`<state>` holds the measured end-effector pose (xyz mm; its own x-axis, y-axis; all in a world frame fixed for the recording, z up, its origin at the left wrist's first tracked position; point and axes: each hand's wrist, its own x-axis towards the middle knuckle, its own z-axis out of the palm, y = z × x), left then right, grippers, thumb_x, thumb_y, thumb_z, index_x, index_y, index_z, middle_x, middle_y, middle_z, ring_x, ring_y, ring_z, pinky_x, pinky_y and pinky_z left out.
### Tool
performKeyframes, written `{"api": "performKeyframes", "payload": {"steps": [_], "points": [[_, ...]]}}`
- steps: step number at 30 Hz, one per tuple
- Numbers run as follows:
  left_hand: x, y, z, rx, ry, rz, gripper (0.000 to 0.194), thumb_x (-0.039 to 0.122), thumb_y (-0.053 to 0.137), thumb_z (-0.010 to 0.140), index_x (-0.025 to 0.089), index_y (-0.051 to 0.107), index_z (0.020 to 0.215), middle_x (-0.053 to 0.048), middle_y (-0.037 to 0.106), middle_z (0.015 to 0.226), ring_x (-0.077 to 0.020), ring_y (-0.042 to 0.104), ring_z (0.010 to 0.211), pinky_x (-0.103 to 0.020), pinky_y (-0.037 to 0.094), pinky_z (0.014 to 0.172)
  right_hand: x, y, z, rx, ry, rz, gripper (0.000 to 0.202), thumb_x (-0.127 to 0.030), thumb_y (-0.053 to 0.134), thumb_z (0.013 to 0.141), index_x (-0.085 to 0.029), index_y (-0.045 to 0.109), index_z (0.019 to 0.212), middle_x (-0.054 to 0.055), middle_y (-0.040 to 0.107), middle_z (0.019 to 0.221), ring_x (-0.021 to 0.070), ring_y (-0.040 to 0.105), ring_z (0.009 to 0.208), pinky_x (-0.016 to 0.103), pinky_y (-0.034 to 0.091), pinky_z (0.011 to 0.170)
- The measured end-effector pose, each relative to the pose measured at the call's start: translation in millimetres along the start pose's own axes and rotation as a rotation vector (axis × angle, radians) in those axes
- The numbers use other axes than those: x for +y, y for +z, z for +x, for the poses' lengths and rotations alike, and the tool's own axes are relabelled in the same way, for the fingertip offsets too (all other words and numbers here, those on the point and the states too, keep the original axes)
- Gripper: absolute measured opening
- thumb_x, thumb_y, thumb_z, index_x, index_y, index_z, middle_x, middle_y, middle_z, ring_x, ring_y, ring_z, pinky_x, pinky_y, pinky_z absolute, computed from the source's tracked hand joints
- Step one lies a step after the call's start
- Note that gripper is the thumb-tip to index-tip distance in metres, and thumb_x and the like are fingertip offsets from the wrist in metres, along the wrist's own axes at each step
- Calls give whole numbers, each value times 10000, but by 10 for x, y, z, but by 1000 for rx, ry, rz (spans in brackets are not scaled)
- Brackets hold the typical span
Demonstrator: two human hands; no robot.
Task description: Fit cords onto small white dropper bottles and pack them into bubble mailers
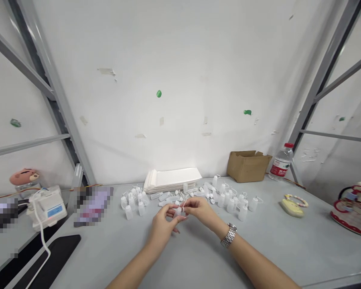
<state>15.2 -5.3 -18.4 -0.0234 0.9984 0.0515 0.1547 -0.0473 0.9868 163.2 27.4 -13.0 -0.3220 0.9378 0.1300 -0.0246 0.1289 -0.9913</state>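
Note:
Near the middle of the grey table, my left hand (165, 224) is closed round a small translucent bottle (178, 211). My right hand (198, 210) meets it there, thumb and fingers pinched at the bottle's top on a white loop or cap, partly hidden by the fingers. Just beyond the hands lie several loose translucent pieces (165, 196) in a low pile. Upright small bottles stand in a group at the left (141, 208) and a larger group at the right (230, 205), several with thin loops at their tops.
A stack of white envelopes (174, 178) lies against the wall. Behind the right group are a cardboard box (248, 168) and a water bottle (280, 164). Farther right sit a yellow case (291, 208) and a red-and-white bag (353, 210). A white device (49, 208) and black pad (54, 261) are at left.

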Motion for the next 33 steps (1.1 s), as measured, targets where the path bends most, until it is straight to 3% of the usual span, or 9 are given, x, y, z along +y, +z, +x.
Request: {"api": "performKeyframes", "payload": {"steps": [3, 6, 13, 16, 23, 29, 33], "points": [[-13, -12, 14, 7, 47, 40, 174, 291, 647, 581, 165, 612, 696, -35, 593, 747, -200, 582, 755, -232, 513, 414, 14, 9, 10, 23, -12, -2, 146, -289, 690, 596, -164, 659, 665, -4, 620, 619, 114, 532, 553, 265, 435, 577], [-54, -16, 27, 26, 95, 65, 177, 311, 638, 593, 172, 638, 702, -27, 600, 777, -192, 597, 748, -234, 521, 438, 30, 22, 18, 50, -19, -15, 166, -307, 688, 599, -157, 645, 656, -4, 613, 604, 117, 538, 547, 268, 438, 572], [-185, -31, 31, 16, 258, 216, 318, 365, 539, 717, 213, 656, 971, -14, 574, 829, -101, 542, 517, -257, 485, 509, 82, 67, 21, 74, -27, 21, 164, -312, 654, 631, -158, 634, 683, 4, 619, 658, 139, 581, 592, 288, 477, 607], [-205, -48, 28, 22, 322, 305, 336, 359, 504, 762, 230, 635, 1043, -13, 564, 788, -114, 530, 546, -251, 456, 553, 72, 82, 8, 71, -24, 52, 171, -318, 642, 643, -166, 655, 720, 13, 633, 708, 144, 587, 619, 305, 488, 640], [-171, -53, 15, 10, 265, 262, 353, 378, 509, 764, 243, 616, 1073, -7, 554, 800, -100, 498, 485, -254, 443, 539, 2, 73, -38, 37, -16, 90, 232, -359, 656, 655, -177, 690, 793, 25, 650, 766, 136, 566, 652, 313, 471, 698], [-76, -20, 0, 27, 110, 60, 324, 355, 590, 681, 186, 645, 953, -31, 577, 872, -127, 579, 560, -255, 496, 485, -9, 54, -60, -23, -22, 149, 212, -348, 634, 703, -183, 690, 825, 36, 653, 812, 144, 573, 721, 301, 454, 725], [-15, -6, -14, 36, 26, -35, 420, 279, 628, 638, 189, 593, 1047, -10, 608, 815, -142, 615, 589, -265, 526, 530, 14, 46, -52, -24, -39, 164, 192, -325, 692, 653, -189, 689, 788, 27, 639, 819, 154, 561, 769, 281, 447, 703]]}}
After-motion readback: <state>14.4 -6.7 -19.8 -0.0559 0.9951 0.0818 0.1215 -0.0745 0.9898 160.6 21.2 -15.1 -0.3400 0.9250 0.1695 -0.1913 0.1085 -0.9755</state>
